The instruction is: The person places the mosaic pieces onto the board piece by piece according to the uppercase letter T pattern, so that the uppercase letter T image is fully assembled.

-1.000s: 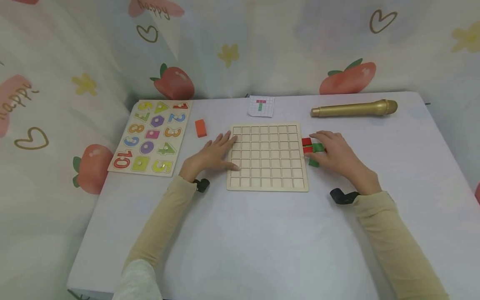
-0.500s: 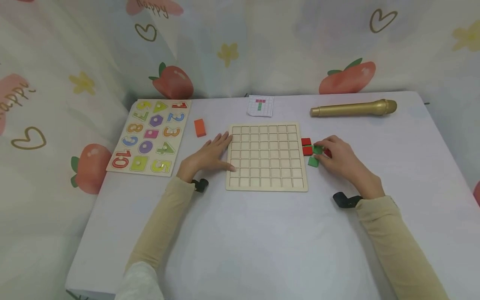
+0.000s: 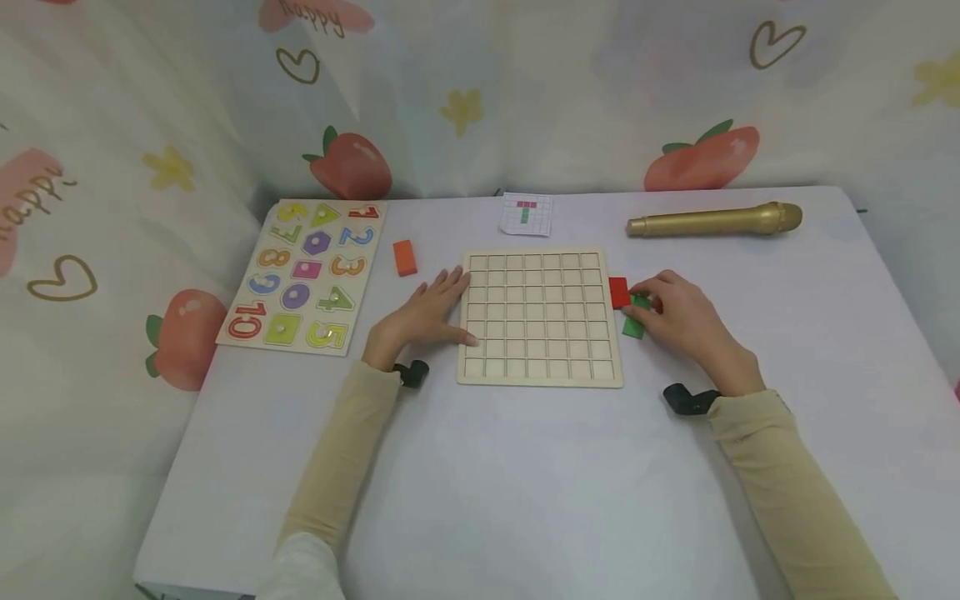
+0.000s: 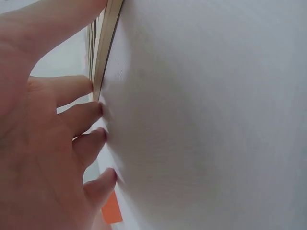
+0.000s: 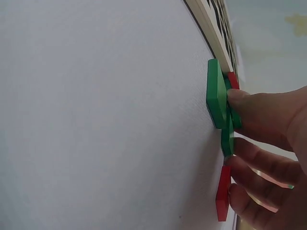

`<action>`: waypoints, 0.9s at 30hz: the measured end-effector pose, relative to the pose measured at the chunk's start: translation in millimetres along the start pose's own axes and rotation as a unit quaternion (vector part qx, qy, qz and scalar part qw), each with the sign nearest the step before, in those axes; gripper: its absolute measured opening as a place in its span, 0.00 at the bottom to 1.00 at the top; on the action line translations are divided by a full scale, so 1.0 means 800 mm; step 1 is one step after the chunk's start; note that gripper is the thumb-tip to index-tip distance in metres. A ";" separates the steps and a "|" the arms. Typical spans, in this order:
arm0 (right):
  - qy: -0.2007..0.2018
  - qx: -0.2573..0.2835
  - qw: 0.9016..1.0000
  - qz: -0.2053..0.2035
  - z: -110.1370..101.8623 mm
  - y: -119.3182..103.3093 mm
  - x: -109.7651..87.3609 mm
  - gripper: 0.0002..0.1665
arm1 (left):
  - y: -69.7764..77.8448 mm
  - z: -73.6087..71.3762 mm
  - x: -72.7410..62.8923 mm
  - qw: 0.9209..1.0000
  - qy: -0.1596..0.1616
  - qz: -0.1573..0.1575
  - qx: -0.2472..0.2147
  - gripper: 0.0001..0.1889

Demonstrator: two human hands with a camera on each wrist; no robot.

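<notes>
While the left hand [image 3: 423, 321] rests, fingers spread, at the left edge of the wooden grid board [image 3: 540, 321], mid-frame, the right hand [image 3: 684, 325] pinches a green tile [image 3: 641, 302] just right of it; low in the right wrist view, a red tile [image 5: 223, 195] shows, hidden from the head view.

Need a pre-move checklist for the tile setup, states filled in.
1. Left hand at grid board, left edge: ok.
2. Right hand at green tiles: ok, thumb touches one.
3. Green tile lifted off the table: cannot tell.
4. Green tiles and red tiles in the board: not ok, those visible lie outside its right edge.
5. Pattern card uncovered: ok, shows a T.
6. Orange block apart from the board: ok.
</notes>
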State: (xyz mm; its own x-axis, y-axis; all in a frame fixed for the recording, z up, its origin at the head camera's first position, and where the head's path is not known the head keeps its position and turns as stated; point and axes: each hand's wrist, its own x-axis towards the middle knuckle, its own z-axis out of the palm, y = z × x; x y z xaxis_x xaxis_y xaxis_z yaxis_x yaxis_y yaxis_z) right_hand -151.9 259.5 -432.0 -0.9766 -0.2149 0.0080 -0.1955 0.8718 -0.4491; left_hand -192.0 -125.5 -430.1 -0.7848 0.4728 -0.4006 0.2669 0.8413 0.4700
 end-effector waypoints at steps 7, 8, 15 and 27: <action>-0.008 -0.007 1.000 0.003 -0.002 -0.003 0.003 0.22 | -0.006 0.003 -0.001 1.000 0.009 0.005 -0.006 0.59; -0.008 -0.007 1.000 0.003 -0.004 -0.003 0.003 0.22 | -0.006 0.003 -0.001 1.000 0.011 0.007 -0.006 0.59; -0.001 -0.001 1.000 -0.021 -0.019 -0.002 0.003 0.18 | -0.004 0.004 0.000 1.000 0.013 0.001 -0.017 0.60; -0.020 0.010 1.000 -0.018 -0.021 -0.010 0.008 0.20 | -0.004 0.004 0.002 1.000 0.014 -0.005 -0.024 0.60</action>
State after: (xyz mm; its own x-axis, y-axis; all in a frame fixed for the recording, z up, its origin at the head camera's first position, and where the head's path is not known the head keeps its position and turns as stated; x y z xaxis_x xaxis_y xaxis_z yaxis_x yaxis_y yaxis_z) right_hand -157.8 258.5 -413.5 -0.9647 -0.2632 -0.0118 -0.2276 0.8550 -0.4661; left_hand -192.5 -126.9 -434.8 -0.8031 0.4561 -0.3834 0.2327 0.8325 0.5028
